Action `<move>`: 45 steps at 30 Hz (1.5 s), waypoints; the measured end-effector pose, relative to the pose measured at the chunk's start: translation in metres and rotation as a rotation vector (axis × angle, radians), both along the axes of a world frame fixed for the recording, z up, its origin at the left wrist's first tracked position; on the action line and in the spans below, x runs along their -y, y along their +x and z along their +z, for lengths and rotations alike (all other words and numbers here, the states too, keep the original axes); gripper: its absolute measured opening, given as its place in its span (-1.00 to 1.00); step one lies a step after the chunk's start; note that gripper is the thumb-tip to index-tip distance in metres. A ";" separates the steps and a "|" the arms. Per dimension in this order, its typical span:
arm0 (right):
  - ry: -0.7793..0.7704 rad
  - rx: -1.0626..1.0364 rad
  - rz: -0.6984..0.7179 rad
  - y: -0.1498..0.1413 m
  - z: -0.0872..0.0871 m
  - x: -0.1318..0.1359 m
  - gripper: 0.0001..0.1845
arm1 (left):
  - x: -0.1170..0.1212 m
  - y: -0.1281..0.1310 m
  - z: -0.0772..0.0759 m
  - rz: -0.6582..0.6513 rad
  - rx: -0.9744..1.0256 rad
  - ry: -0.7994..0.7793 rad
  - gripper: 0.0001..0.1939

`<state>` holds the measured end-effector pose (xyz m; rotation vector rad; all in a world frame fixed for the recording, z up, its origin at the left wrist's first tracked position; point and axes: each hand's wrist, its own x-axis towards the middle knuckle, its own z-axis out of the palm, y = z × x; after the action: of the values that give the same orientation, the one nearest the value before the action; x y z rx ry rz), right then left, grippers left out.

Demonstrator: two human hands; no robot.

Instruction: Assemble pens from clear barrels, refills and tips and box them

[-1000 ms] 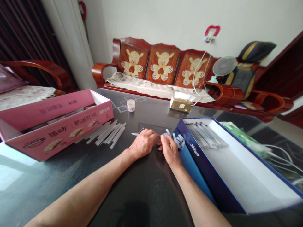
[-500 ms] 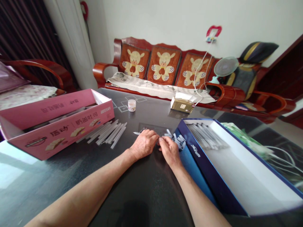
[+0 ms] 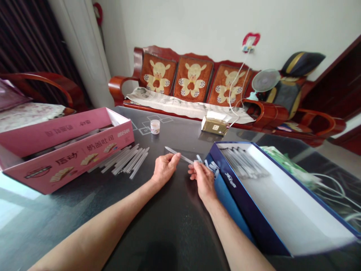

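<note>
My right hand (image 3: 203,181) pinches the end of a long, thin clear plastic tube (image 3: 180,155) at its fingertips. The tube's far tip points left, over the dark tabletop (image 3: 180,229). My left hand (image 3: 165,169) lies just below the tube, with its fingers close by and holding nothing. Right of my right fingertips lies a small heap of pale blue-white plastic pieces (image 3: 210,165), partly hidden by my hand. Loose clear tubes (image 3: 125,161) lie in a fanned bunch left of my left hand.
An open pink cardboard box (image 3: 64,160) stands at the left of the table. An open blue box (image 3: 254,195) with a white inside holds a row of tubes (image 3: 244,162) at the right. A small jar (image 3: 155,127) and a tissue pack (image 3: 214,126) stand farther back.
My left hand has drawn back left and down, away from my right hand. The long tube, mostly hidden before, now shows in full between my hands.
</note>
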<state>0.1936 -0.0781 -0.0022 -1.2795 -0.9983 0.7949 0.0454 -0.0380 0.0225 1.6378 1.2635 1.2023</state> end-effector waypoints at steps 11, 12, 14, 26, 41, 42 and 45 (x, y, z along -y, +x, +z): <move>-0.086 0.314 0.217 -0.022 0.021 0.017 -0.51 | -0.004 0.006 0.008 -0.197 0.908 -0.510 -0.74; -0.071 0.345 0.195 -0.021 0.022 0.017 -0.51 | -0.004 0.006 0.010 -0.204 0.934 -0.526 -0.74; 0.012 0.427 0.100 -0.015 0.022 0.015 -0.55 | -0.005 0.003 0.013 -0.187 0.954 -0.539 -0.73; 0.211 1.068 -0.203 0.022 0.004 0.006 -0.68 | -0.014 -0.003 0.009 -0.089 0.536 -0.294 -0.60; 0.054 1.211 -0.310 0.024 0.000 0.013 -0.74 | -0.004 -0.005 -0.001 -0.177 -0.328 0.393 -0.62; 0.063 1.197 -0.311 0.024 0.001 0.013 -0.73 | -0.005 -0.005 -0.002 -0.178 -0.334 0.401 -0.62; 0.124 1.171 -0.276 0.025 0.002 0.012 -0.73 | -0.006 -0.005 -0.004 -0.181 -0.339 0.415 -0.61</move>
<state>0.2183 -0.0898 -0.0006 -1.7328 -1.6741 -0.3301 0.0399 -0.0323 0.0183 2.2851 1.0746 1.1597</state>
